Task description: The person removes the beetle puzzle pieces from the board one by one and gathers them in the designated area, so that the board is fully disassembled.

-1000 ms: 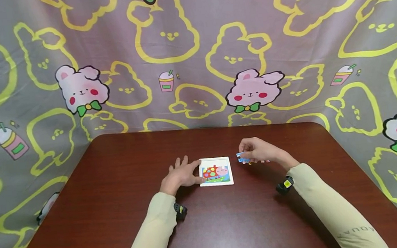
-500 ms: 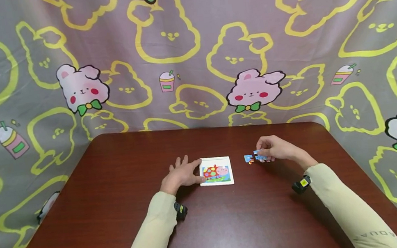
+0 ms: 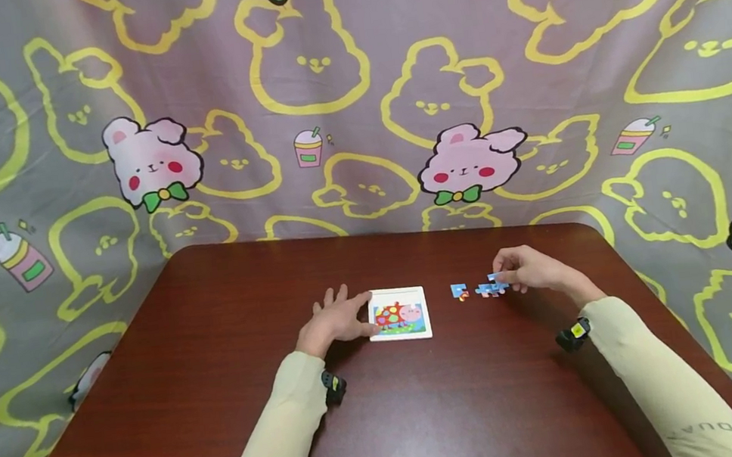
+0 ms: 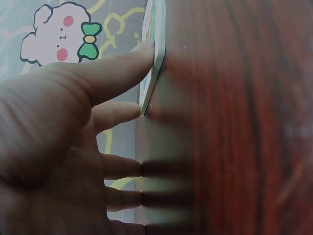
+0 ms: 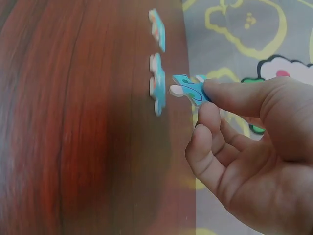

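Note:
A white-framed jigsaw puzzle (image 3: 401, 335) lies on the table, its lower part showing a red spotted body and a pink pig face; the upper part of the tray is bare white. My left hand (image 3: 335, 324) rests at its left edge, fingers spread and straight, the thumb touching the frame in the left wrist view. My right hand (image 3: 535, 268) pinches a blue puzzle piece (image 5: 191, 90) between thumb and fingers, raised off the table. Right under it lie other loose blue pieces (image 3: 486, 290), and a separate puzzle piece (image 3: 459, 291) sits to their left.
The brown wooden table (image 3: 390, 424) runs to a patterned curtain (image 3: 351, 108) behind and at both sides. Each wrist wears a small black camera, one of them the right wrist camera (image 3: 573, 335).
My right hand has moved to the right, away from the frame, uncovering the loose pieces, and now lifts one blue piece. The left hand has stayed at the frame's edge.

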### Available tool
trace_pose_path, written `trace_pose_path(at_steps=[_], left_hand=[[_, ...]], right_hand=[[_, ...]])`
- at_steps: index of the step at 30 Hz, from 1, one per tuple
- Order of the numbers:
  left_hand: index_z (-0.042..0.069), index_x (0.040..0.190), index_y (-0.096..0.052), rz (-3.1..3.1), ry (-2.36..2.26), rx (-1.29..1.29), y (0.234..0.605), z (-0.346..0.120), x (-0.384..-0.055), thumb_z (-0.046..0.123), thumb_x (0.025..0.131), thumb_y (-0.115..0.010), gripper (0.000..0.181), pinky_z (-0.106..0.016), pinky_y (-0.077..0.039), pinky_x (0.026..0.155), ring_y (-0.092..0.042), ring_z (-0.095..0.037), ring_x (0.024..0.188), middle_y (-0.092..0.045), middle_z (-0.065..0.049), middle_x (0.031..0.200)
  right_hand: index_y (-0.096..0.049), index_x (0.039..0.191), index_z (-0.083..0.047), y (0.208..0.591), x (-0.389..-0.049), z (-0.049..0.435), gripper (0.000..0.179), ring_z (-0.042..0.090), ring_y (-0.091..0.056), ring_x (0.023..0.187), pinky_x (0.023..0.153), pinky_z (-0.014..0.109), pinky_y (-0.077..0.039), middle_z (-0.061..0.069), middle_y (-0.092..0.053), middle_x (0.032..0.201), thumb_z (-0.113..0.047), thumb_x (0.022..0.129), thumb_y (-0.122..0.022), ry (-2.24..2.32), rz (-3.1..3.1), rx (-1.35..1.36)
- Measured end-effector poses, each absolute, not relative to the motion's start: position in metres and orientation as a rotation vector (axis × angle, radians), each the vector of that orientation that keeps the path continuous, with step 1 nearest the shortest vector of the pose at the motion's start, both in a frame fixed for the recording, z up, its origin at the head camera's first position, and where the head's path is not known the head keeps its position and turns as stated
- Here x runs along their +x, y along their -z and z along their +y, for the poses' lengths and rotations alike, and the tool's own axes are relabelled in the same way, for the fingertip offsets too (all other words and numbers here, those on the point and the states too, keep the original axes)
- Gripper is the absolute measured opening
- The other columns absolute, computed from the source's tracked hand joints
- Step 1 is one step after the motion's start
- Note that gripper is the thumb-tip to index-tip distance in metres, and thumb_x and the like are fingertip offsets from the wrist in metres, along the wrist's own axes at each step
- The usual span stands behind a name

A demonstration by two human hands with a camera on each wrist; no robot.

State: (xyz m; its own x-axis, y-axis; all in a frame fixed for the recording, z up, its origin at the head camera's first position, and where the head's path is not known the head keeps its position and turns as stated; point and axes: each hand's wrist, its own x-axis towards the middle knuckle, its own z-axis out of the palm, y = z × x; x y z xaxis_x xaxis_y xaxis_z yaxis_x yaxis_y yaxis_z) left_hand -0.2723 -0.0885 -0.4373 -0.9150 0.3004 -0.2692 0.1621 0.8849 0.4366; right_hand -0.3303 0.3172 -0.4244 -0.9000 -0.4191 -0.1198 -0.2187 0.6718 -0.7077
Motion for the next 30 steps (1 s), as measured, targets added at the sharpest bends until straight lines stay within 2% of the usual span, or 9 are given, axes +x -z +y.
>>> trace_pose_path(at_steps=[9,17,30], left_hand=[[0.028,0.155,-0.032,2.727,-0.581,0.353,0.436,-0.089,-0.273,0.047,0.090,-0.067,0.076,-0.065,-0.006,0.118,0.001,-0.046,0.151,-0.008,-0.020,0.165],[0.028,0.155,-0.032,2.718,-0.598,0.349,0.436,-0.091,-0.270,0.046,0.090,-0.067,0.076,-0.065,-0.005,0.119,0.001,-0.046,0.151,-0.008,-0.020,0.165],[0.028,0.155,-0.032,2.715,-0.584,0.347,0.435,-0.092,-0.265,0.046,0.090,-0.067,0.076,-0.065,-0.005,0.119,0.001,-0.045,0.151,-0.008,-0.020,0.165]], right_hand=[[-0.059,0.100,-0.001,0.425,-0.331,0.333,0.013,0.020,-0.055,0.063,0.054,0.032,-0.052,0.014,-0.058,0.080,-0.011,0.095,-0.064,1.040,2.602,-0.450],[-0.058,0.099,0.001,0.429,-0.328,0.339,0.012,0.017,-0.056,0.060,0.055,0.031,-0.053,0.010,-0.059,0.079,-0.009,0.094,-0.064,1.010,2.568,-0.389],[-0.058,0.099,0.001,0.435,-0.326,0.341,0.013,0.020,-0.056,0.064,0.057,0.032,-0.053,0.010,-0.059,0.081,-0.009,0.094,-0.064,0.914,2.615,-0.364]])
